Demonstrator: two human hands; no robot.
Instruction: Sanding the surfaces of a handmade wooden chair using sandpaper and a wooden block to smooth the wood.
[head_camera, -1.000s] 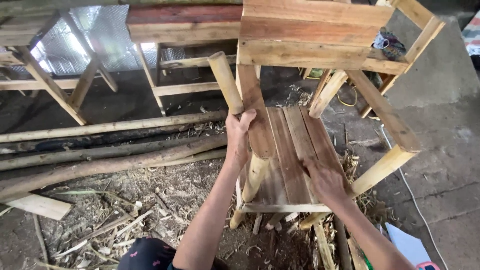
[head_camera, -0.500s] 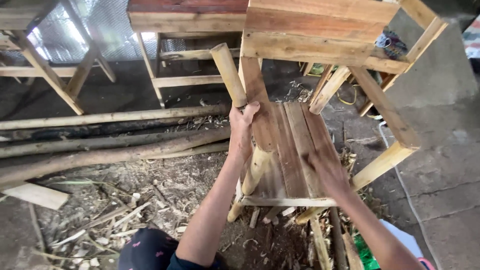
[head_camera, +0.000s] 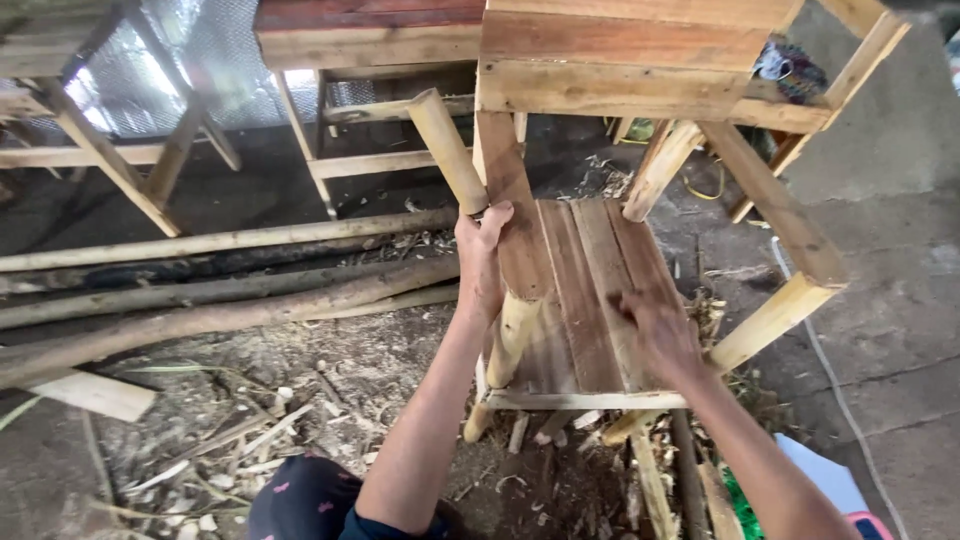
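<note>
Left hand (head_camera: 481, 262) fingers curled tight round bamboo leg (head_camera: 449, 150) of tipped wooden chair (head_camera: 590, 290), right hand (head_camera: 660, 335) flat, fingers spread on seat slats (head_camera: 575, 300), poles (head_camera: 220, 290) lying left of the fingers

We see a wooden chair frame (head_camera: 600, 250) lying tipped on the floor (head_camera: 900, 250), seat slats (head_camera: 585, 290) facing us. Left hand (head_camera: 482, 262) on a round leg (head_camera: 452, 150) at the frame's left edge — right hand (head_camera: 662, 335) on the slats, right side. Long poles (head_camera: 220, 290) lie left of the frame; wooden trestles (head_camera: 130, 160) behind them. Scraps (head_camera: 220, 450) in front-left, near us.
</note>
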